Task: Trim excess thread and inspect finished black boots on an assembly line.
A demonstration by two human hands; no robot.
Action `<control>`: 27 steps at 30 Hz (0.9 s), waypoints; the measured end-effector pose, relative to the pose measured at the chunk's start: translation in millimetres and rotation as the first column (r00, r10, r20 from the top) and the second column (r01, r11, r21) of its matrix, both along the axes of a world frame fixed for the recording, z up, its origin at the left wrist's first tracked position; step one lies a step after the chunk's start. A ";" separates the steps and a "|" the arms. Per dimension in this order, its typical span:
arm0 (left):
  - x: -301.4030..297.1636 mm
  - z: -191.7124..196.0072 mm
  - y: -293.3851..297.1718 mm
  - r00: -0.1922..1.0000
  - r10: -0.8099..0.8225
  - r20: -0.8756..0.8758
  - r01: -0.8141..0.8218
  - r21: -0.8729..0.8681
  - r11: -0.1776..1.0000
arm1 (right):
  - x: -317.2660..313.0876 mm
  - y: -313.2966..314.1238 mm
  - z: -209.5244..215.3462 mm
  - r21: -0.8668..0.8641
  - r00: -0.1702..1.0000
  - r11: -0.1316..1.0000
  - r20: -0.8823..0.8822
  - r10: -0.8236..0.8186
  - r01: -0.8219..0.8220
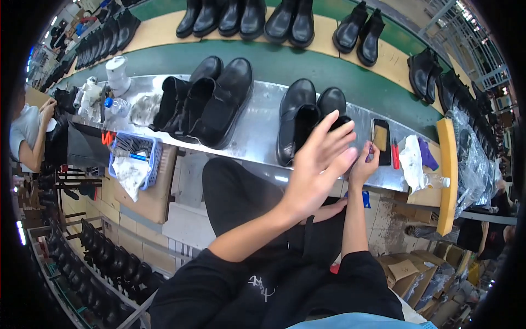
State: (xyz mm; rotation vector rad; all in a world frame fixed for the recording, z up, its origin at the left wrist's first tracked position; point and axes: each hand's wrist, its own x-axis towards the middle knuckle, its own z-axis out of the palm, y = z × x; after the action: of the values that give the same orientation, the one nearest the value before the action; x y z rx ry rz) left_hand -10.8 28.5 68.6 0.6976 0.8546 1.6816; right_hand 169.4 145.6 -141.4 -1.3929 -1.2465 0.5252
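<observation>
The left hand (318, 164), fingers spread and released, reaches toward the black boot pair (307, 118) standing on the counter (257, 131). The right hand (364, 164) pinches a small tool. The boots look stiff, smooth and moderately heavy; grip at the ankle shaft.

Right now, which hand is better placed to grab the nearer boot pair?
Left, probably. The left hand is open, fingers spread, just in front of the boot pair. The right hand sits beside them, pinching a small item I cannot identify.

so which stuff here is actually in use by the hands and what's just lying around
In hand:
- left hand, open, reaching at the pair of black boots
- right hand, pinching a small item I can't make out

Lying about:
- phone
- blue basket
- white rag
</observation>
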 end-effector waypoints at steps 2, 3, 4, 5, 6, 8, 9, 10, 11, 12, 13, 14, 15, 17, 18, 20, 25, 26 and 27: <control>-27.2 -16.3 -17.3 0.910 0.195 -0.367 -0.131 0.192 0.973 | 3.1 1.2 1.8 0.046 0.999 0.999 0.038 -0.012 0.010; -41.3 -40.1 -23.2 0.782 0.355 -0.513 -0.206 0.324 0.923 | 4.7 0.8 2.0 0.051 0.994 0.999 0.107 -0.020 0.015; -54.5 -64.4 -29.6 0.675 0.440 -0.592 -0.303 0.322 0.897 | 3.5 2.0 1.8 -0.006 0.999 1.000 0.034 -0.001 0.001; -64.8 -87.6 -33.4 0.547 0.509 -0.665 -0.391 0.335 0.858 | 1.9 3.2 0.3 -0.009 1.000 1.000 -0.007 0.013 -0.013; -68.9 -106.4 -33.7 0.536 0.460 -0.708 -0.382 0.283 0.880 | 0.5 3.4 -0.6 -0.032 0.999 0.999 -0.045 0.023 -0.024; -72.4 -138.8 -31.0 0.532 0.301 -0.791 -0.299 0.157 0.941 | -1.0 2.5 2.2 -0.034 0.998 0.999 -0.054 0.020 -0.022; -69.5 -150.0 -29.6 0.571 0.228 -0.789 -0.247 0.100 0.964 | -3.0 2.9 3.9 -0.013 0.999 1.000 -0.028 0.019 -0.019; -65.9 -159.7 -25.9 0.584 0.169 -0.794 -0.224 0.043 0.974 | -2.0 4.5 1.6 0.005 0.999 1.000 -0.029 0.022 -0.022; -63.6 -166.6 -20.5 0.593 0.115 -0.797 -0.206 -0.012 0.978 | -3.6 2.0 4.1 -0.004 1.000 1.000 -0.019 0.013 -0.013; -66.1 -173.5 -17.5 0.490 0.047 -0.871 -0.185 -0.051 0.981 | -6.6 0.0 9.6 -0.051 0.999 0.999 -0.031 0.018 -0.020; -64.5 -178.3 -15.3 0.496 0.039 -0.867 -0.180 -0.059 0.982 | -7.3 -0.9 11.7 -0.097 0.999 0.995 -0.046 0.024 -0.029; -62.2 -182.2 -12.7 0.434 0.082 -0.897 -0.210 -0.012 0.978 | -8.8 3.2 8.7 -0.019 0.999 0.999 -0.034 0.030 -0.031; -60.5 -184.9 -11.5 0.368 0.126 -0.921 -0.239 0.037 0.970 | -6.8 1.6 8.6 -0.022 0.999 0.999 -0.027 0.026 -0.026; -58.7 -185.4 -13.4 0.374 0.143 -0.917 -0.241 0.053 0.969 | -5.8 -1.8 10.7 -0.089 1.000 0.996 -0.009 0.012 -0.013; -58.4 -182.7 -15.0 0.383 0.151 -0.911 -0.234 0.062 0.970 | -4.2 -2.0 8.6 -0.094 1.000 0.996 -0.006 0.011 -0.012; -57.5 -181.8 -21.9 0.394 0.155 -0.906 -0.228 0.067 0.971 | -2.1 -1.7 5.5 -0.081 1.000 0.997 -0.019 0.014 -0.015; -54.4 -190.8 -36.0 0.257 0.186 -0.948 -0.230 0.127 0.965 | -1.5 0.8 2.0 -0.085 0.997 0.995 -0.070 0.037 -0.043; -51.8 -191.1 -35.8 0.282 0.167 -0.945 -0.239 0.099 0.966 | -1.8 1.3 2.3 -0.065 0.994 0.996 -0.095 0.060 -0.067; -49.9 -190.9 -35.3 0.283 0.163 -0.945 -0.244 0.093 0.965 | -2.5 0.1 2.4 -0.072 0.994 0.995 -0.093 0.064 -0.071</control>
State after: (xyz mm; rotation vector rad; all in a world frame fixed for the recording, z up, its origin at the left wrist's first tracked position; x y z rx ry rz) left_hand -60.7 -6.8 -122.3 1.6867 1.9142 1.2981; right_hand 166.8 145.7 -139.0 -1.3772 -1.2145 0.6810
